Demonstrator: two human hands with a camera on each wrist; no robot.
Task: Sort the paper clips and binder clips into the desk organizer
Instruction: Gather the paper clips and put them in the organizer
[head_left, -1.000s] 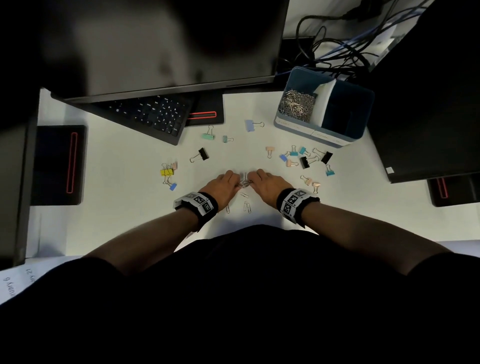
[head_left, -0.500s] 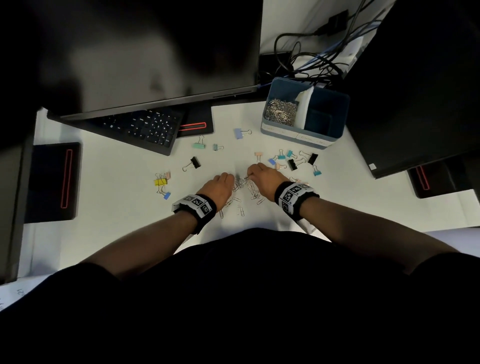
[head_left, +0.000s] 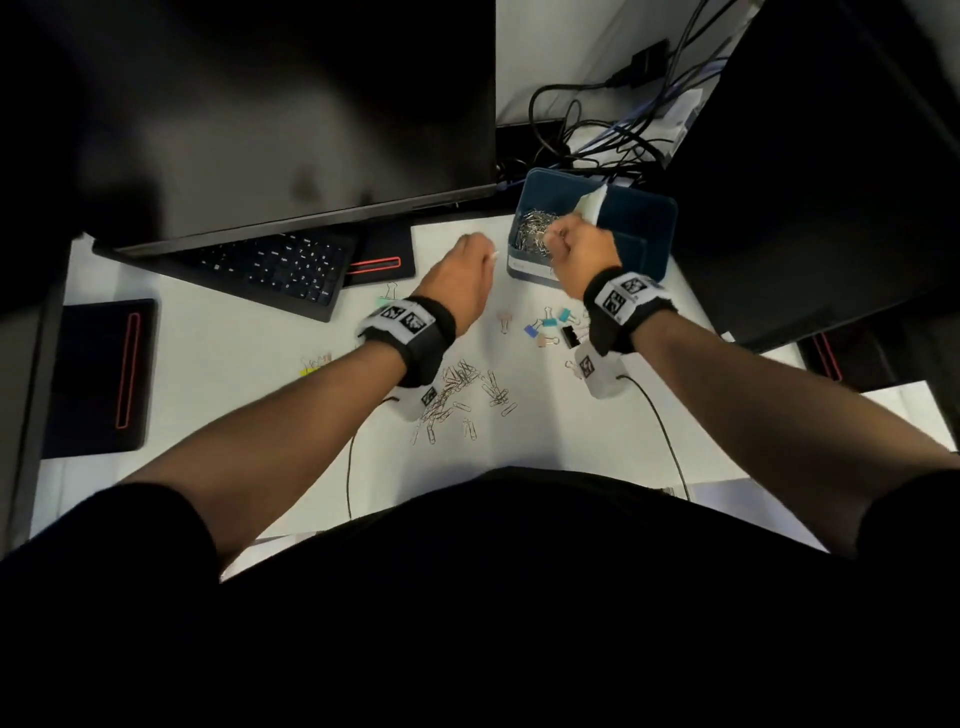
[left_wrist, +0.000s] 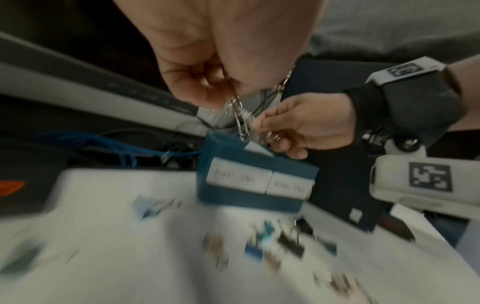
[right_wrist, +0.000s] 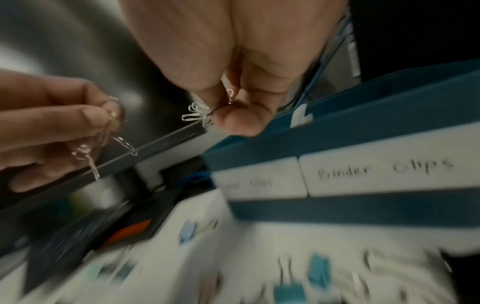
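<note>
Right hand (head_left: 582, 249) is over the paper-clip side of the blue desk organizer (head_left: 644, 234), fingers (right_wrist: 239, 121) curled, pinching a small bunch of paper clips (right_wrist: 197, 116). Those clips stick out sideways from the fingertips, long axis roughly level.

Left hand (head_left: 462, 270) is just beside the organizer's near-left corner, fingers (left_wrist: 197, 90) also pinched on a few clips (left_wrist: 240, 121); these hang below the fingertips, long axis near vertical.

Head view hides both grips but shows the silver pile (head_left: 532, 234) already in the left compartment, loose clips (head_left: 462, 389) on the tabletop (head_left: 260, 374) behind the wrists, and colored binder clips (head_left: 550, 325) below the right wrist.

Right wrist view alone shows the "Binder Clips" label (right_wrist: 384, 170); its left neighbor is too blurred to read.
</note>
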